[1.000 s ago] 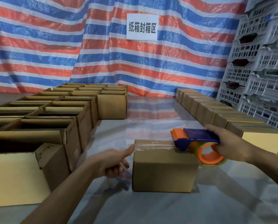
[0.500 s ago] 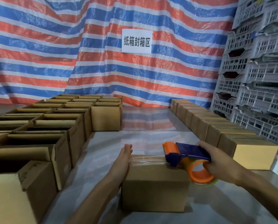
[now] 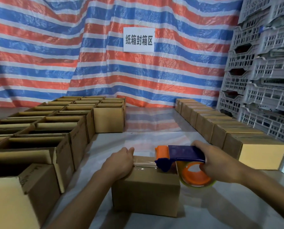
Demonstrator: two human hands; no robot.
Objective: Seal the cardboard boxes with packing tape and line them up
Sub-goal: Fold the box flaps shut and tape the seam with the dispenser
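Mid-seal, we judge: our left hand (image 3: 119, 164), grip apart, presses flat on the box (image 3: 146, 194) on the bench (image 3: 138, 138), our right hand (image 3: 220, 164) has its grip clamped on the tape dispenser (image 3: 184, 154) atop it, and next we must draw tape rightward and cut.

Hung behind: striped red, blue and white tarp (image 3: 55, 55), bearing white sign (image 3: 138, 39) with Chinese characters. Stacked at right: grey slotted crates (image 3: 261, 71). Underneath: glossy bench (image 3: 151, 134).

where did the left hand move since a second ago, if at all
Yes. The left hand has come up from beside the cardboard box onto its left top edge.
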